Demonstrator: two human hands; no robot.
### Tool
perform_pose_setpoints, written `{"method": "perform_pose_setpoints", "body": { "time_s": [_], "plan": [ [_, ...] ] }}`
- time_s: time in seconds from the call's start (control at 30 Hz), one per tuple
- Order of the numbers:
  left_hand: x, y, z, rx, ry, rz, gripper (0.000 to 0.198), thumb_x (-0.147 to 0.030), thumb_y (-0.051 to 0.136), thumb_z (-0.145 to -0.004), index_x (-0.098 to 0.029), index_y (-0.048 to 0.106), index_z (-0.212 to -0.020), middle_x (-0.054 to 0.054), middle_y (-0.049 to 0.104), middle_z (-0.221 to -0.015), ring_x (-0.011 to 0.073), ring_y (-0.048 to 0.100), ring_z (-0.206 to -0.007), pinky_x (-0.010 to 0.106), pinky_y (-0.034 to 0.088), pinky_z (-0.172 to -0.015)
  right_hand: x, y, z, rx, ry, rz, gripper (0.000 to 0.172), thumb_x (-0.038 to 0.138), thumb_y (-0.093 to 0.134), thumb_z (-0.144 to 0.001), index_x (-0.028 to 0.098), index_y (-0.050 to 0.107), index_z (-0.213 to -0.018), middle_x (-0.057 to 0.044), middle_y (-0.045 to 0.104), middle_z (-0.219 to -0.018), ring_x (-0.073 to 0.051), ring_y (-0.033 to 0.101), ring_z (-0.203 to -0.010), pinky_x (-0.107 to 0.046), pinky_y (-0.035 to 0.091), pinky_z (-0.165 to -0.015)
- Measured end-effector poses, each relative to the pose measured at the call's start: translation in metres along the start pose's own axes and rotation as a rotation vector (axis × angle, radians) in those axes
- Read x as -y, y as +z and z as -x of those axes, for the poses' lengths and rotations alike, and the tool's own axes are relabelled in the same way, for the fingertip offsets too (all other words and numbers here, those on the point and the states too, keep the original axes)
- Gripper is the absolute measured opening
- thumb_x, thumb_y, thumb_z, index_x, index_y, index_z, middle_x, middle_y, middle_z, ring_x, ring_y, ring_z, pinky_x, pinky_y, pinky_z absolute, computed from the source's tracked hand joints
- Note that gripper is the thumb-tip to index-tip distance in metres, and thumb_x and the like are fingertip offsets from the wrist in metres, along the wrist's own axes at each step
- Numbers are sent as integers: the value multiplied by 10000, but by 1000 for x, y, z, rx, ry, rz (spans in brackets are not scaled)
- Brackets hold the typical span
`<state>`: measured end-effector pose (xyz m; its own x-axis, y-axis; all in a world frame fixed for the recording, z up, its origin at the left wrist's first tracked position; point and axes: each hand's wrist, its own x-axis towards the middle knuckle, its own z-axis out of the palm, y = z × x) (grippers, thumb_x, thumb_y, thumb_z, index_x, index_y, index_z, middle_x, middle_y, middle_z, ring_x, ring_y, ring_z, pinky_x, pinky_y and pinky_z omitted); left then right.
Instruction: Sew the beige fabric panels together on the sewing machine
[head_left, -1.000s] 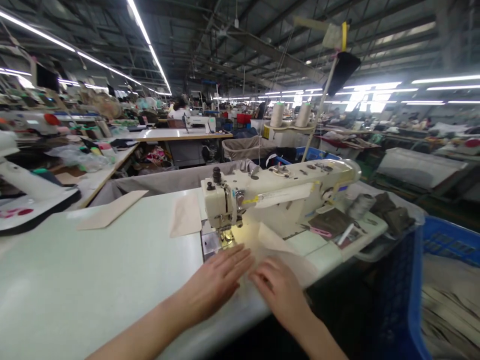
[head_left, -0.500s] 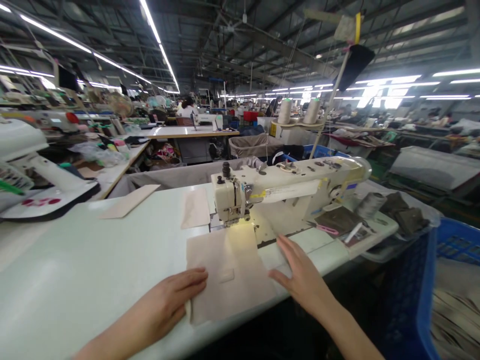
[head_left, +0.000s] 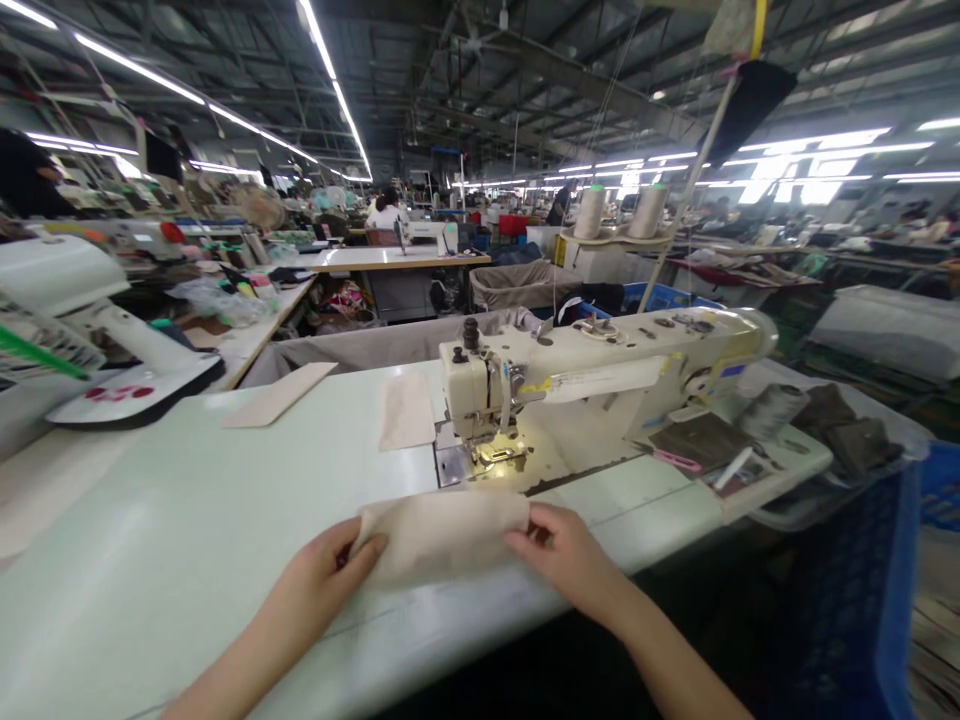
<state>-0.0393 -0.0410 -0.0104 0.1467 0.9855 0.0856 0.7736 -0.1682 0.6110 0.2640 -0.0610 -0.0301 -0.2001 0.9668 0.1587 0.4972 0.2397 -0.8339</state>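
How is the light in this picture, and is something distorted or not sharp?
Head view: the ceiling light tubes glare white; light from the sewing machine brightens the needle plate; wide-angle distortion bends the roof beams; the far workstations look soft.

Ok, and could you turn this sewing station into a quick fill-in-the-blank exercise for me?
1. The left hand and right hand hold a folded ____ cloth.
2. Two cones of ____ stand beyond the sewing machine.
3. A ____ plastic crate stands at the lower right.

Answers: beige; thread; blue.
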Motion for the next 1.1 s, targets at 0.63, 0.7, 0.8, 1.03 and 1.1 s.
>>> {"method": "perform_pose_setpoints", "body": {
  "time_s": [0.63, 0.7, 0.8, 1.03, 1.1],
  "plan": [
    [-12, 9, 11, -87, -258, -184, 374, -626, 407, -776, -283, 439, -630, -30, 532, -493, 203, 558, -490, 303, 407, -539, 2, 34, -15, -160, 116, -20, 163, 130, 673, -838, 186, 733, -979, -12, 690, -838, -166, 621, -741, -271, 461, -726],
    [-12, 10, 11, -86, -288, -194, 380, -640, 401, -753, -286, 422, -616, -31, 518, -480, 203, 553, -477, 306, 402, -530, 3, 33, -17, -155, 84, -21, 181, 120, 679, -843, 185, 740, -1001, -15, 700, -874, -162, 624, -750, -263, 466, -735],
    [-13, 9, 11, -87, -328, -215, 392, -660, 376, -728, -291, 390, -597, -30, 499, -467, 205, 552, -468, 313, 395, -522, 2, 33, -20, -139, 79, -13, 165, 79, 664, -852, 184, 752, -943, -15, 700, -847, -160, 628, -747, -248, 460, -718],
    [-18, 9, 7, -41, -390, -260, 418, -693, 311, -718, -292, 367, -613, -27, 519, -479, 206, 571, -486, 319, 406, -543, 1, 36, -28, -143, 140, 9, 160, 46, 682, -848, 186, 749, -889, -11, 690, -832, -153, 629, -748, -232, 438, -701],
    [-17, 10, 5, -33, -396, -279, 423, -696, 311, -720, -290, 372, -618, -25, 529, -485, 207, 578, -495, 320, 409, -554, 3, 36, -29, -141, 156, 18, 146, 50, 682, -855, 179, 747, -878, -15, 691, -829, -156, 634, -761, -232, 434, -706]
  ]
}}
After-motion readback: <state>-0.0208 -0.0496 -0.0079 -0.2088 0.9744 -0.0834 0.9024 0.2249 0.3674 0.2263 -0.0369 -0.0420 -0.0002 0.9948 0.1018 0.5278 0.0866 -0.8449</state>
